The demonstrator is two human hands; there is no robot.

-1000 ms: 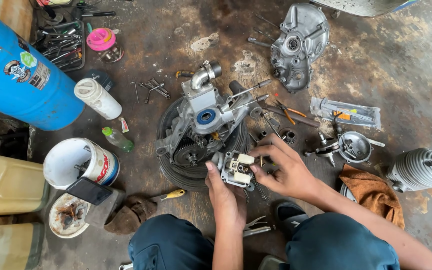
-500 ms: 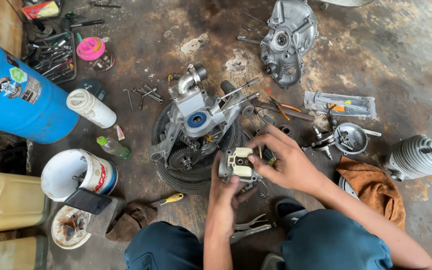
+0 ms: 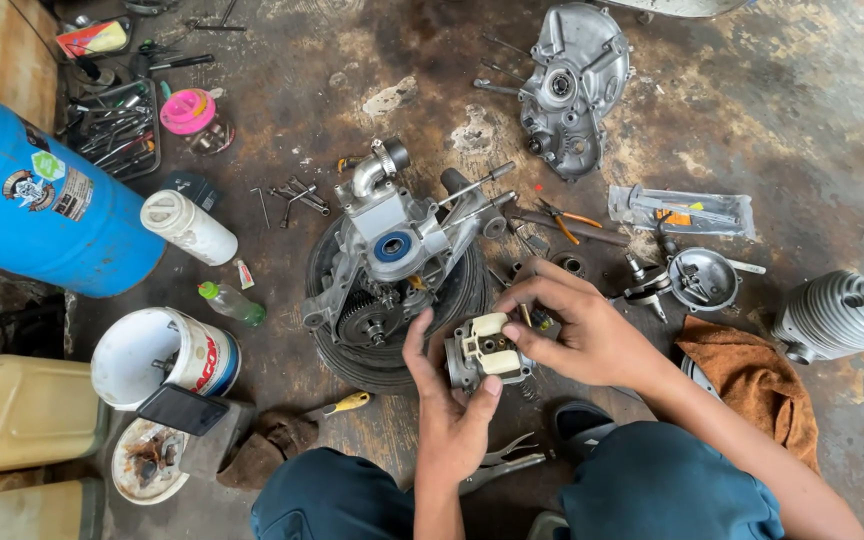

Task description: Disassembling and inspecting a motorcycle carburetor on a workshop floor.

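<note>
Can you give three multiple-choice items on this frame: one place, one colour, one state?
1. Where does the engine block rest?
A. On a black tyre
B. On the orange rag
C. Inside the white bucket

2. What colour is the big drum at the left edge?
A. Red
B. Blue
C. Green

3. How is the small grey-and-cream part held?
A. Lying loose on the floor
B. By one hand only
C. Between both hands

Answers:
1. A: the black tyre rings the block from below.
2. B: the drum's side is bright blue, with stickers on it.
3. C: the left hand cups the part from below, and the right hand pinches its top.
</note>
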